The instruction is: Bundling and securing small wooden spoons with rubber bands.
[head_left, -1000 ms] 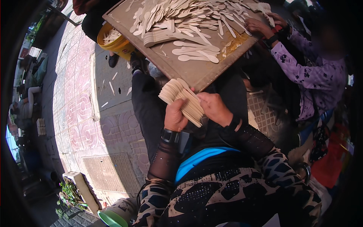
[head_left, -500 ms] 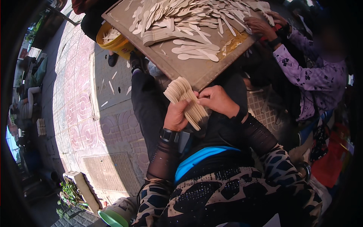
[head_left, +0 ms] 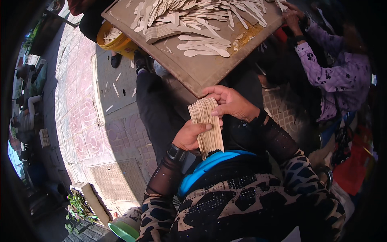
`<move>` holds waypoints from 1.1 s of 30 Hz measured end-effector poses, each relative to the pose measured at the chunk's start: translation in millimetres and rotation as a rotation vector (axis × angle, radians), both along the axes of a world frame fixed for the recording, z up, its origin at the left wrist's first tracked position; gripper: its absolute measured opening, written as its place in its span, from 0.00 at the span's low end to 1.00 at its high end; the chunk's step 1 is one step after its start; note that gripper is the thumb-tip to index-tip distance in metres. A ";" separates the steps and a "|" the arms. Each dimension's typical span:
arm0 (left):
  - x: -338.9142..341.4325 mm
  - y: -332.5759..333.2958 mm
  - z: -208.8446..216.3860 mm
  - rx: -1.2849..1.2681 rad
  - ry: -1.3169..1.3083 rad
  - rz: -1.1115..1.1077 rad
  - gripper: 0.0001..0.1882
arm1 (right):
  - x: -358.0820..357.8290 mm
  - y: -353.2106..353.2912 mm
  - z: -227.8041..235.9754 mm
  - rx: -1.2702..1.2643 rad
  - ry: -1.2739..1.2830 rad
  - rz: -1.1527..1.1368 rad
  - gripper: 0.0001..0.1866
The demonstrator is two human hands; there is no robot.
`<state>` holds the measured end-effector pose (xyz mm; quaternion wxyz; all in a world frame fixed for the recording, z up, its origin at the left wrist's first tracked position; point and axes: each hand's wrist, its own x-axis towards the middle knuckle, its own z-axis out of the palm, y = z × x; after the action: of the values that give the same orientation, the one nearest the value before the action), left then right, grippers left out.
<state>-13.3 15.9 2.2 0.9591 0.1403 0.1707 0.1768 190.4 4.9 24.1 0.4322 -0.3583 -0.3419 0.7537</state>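
Observation:
A thick stack of wooden spoons (head_left: 207, 129) stands out over my lap, rounded ends away from me. My left hand (head_left: 190, 135) is closed round its left side, thumb across the front. At the upper right of the stack, my right hand (head_left: 234, 104) presses its thumb on the spoons, with its fingers behind them. Just beyond my hands is the near corner of a brown board table (head_left: 197, 78). On it lie a few loose wooden spoons (head_left: 205, 49), a neat row of stacked spoons (head_left: 161, 34) and a large heap of spoons (head_left: 189, 12).
A yellow bucket (head_left: 127, 46) with wooden pieces stands left of the table. At the right, a person in a purple sleeve (head_left: 310, 64) handles spoons at the table's edge. Stray pieces (head_left: 116, 89) lie on the pavement. A green-rimmed tub (head_left: 123, 230) and potted plant (head_left: 78, 207) are at lower left.
Both hands have brought the stack nearer to my body and turned it more upright. My right hand has shifted from the stack's side to its upper end. The table sits slightly higher in view.

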 end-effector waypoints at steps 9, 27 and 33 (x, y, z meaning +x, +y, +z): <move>3.3 -16.0 13.7 0.004 0.014 -0.043 0.23 | -5.9 -12.2 -1.5 0.085 -0.021 -0.017 0.24; -1.9 29.2 2.1 -0.083 -0.087 0.235 0.21 | -19.0 -14.0 2.4 -0.071 0.178 -0.102 0.37; 8.4 50.6 3.5 0.098 -0.057 0.286 0.21 | -47.4 -34.9 5.6 -0.377 0.121 -0.108 0.32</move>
<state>-4.9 66.5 5.7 0.9206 0.1562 0.1526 0.3238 143.0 -30.0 29.7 0.4171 -0.4047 -0.1485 0.8001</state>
